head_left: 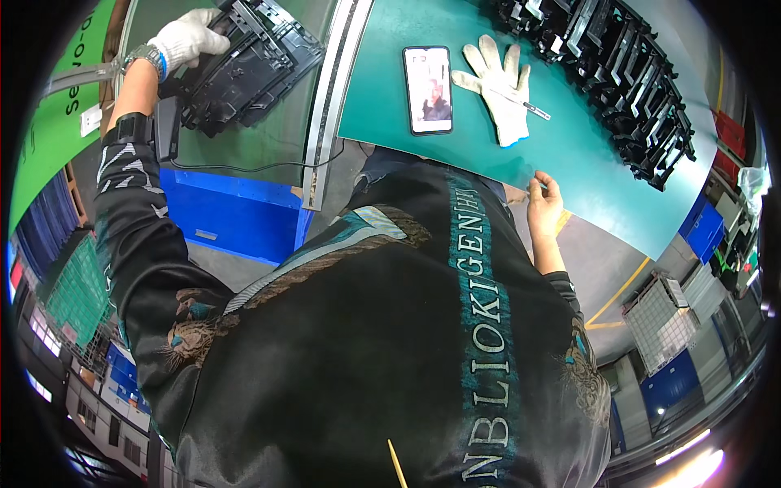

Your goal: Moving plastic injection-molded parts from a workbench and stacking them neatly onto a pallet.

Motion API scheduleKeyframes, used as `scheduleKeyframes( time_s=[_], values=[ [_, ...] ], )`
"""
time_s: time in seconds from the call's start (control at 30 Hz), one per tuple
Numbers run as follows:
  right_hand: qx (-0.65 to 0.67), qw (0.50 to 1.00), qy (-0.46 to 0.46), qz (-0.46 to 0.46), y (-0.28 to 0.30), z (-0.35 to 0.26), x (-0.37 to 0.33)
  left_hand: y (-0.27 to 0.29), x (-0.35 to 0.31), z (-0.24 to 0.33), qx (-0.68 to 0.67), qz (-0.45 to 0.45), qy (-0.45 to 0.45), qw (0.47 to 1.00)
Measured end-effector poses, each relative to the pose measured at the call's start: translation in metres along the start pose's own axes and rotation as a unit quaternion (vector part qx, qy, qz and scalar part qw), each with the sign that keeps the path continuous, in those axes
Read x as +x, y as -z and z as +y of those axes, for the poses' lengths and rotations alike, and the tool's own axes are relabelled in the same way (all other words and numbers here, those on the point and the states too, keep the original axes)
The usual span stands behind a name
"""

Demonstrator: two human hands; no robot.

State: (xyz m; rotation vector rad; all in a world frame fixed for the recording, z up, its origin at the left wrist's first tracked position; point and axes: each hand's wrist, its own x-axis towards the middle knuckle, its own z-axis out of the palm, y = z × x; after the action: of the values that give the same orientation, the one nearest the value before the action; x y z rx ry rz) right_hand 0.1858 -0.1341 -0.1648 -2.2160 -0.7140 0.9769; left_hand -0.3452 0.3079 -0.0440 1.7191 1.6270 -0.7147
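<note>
My left hand [185, 41], in a white knit glove, grips the upper left side of a black moulded plastic part [256, 69] on the left work surface. Some of its fingertips are hidden against the part. My bare right hand [546, 207] is by the near edge of the green table [382, 106], its fingers curled with thumb and forefinger close together. Whatever they may pinch is too small to make out. Ahead of this hand lies an empty white glove [504, 98], with a slim white pen-like tool [525, 104] across it. Left of the glove lies a phone [428, 89], its screen lit.
Several black plastic parts [610, 77] stand in a row along the table's far right. A metal rail [332, 89] separates the two surfaces, and a black cable [244, 167] crosses the left one. Below it is a blue panel [232, 215]. A wire cage [663, 321] stands right.
</note>
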Motion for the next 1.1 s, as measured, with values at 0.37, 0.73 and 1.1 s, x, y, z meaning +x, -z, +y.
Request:
scheduleKeyframes(
  time_s=[0.37,0.73,1.1],
  values=[
    [-0.014,0.999,-0.016,-0.025,-0.001,0.008,0.009,-0.031,-0.034,-0.004,-0.075,0.011,-0.032,0.997],
    [-0.024,0.998,-0.037,-0.046,-0.004,0.001,0.020,-0.029,-0.040,-0.006,-0.132,-0.010,-0.015,0.991],
    [-0.025,0.998,-0.027,-0.048,-0.005,-0.032,0.021,-0.029,-0.078,0.002,-0.115,-0.001,-0.003,0.993]
  ],
)
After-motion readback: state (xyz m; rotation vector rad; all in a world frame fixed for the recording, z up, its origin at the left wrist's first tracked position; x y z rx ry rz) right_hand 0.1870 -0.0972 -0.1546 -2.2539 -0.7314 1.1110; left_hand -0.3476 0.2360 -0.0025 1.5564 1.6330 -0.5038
